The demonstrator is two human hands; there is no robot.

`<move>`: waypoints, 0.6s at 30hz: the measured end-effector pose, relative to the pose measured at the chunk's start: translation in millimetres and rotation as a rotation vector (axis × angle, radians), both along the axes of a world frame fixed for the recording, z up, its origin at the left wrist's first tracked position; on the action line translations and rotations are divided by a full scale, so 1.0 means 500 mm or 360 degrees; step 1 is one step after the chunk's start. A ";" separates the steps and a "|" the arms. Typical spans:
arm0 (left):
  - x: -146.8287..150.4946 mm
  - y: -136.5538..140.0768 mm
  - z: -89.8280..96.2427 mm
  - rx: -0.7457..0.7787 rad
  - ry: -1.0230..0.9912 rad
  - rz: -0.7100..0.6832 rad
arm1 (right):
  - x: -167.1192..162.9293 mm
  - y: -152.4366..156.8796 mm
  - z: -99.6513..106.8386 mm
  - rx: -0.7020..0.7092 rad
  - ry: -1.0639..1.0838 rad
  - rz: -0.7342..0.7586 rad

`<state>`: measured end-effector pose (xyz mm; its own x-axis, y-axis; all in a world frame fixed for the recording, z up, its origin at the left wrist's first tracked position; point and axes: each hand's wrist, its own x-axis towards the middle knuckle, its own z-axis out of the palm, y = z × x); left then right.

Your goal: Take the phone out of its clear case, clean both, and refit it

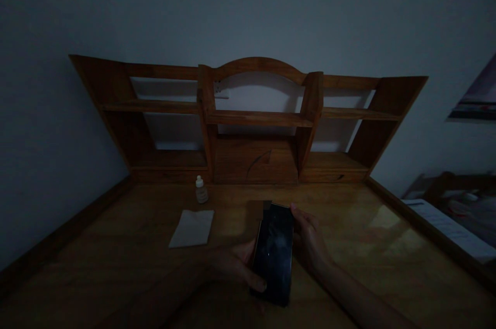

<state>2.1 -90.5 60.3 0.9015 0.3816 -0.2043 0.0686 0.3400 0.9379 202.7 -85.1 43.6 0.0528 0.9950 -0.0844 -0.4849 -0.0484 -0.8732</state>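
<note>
The phone (274,254) hides part of the left hand (231,264); the bench (349,231) is cut off by the lower edge.

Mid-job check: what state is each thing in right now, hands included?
Smartphone: held in both hands, tilted, glossy face dark and smudged.
Left hand: gripping the lower left side, thumb over the face.
Right hand: gripping the upper right edge.
Dropper bottle: upright, white top on; fill level too dim to tell.
White cloth or tissue: lying flat.
Wooden desk hutch: standing upright.
</note>
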 end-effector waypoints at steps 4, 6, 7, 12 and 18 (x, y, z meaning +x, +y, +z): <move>0.004 -0.002 -0.005 -0.0018 -0.0035 0.0029 | 0.000 0.001 0.001 -0.0048 0.0016 0.0021; 0.003 -0.001 -0.008 -0.0020 -0.0057 0.0042 | 0.001 0.001 -0.001 -0.0080 0.0015 0.0018; 0.003 0.000 -0.010 -0.0022 -0.0070 0.0046 | 0.001 0.001 -0.002 -0.0099 0.0016 0.0017; 0.002 0.009 -0.025 -0.0072 -0.0124 0.0009 | 0.001 0.001 0.000 -0.0135 0.0128 0.0074; -0.002 0.013 -0.040 -0.0194 -0.0175 -0.0053 | 0.002 0.006 0.008 -0.0145 0.0150 0.0145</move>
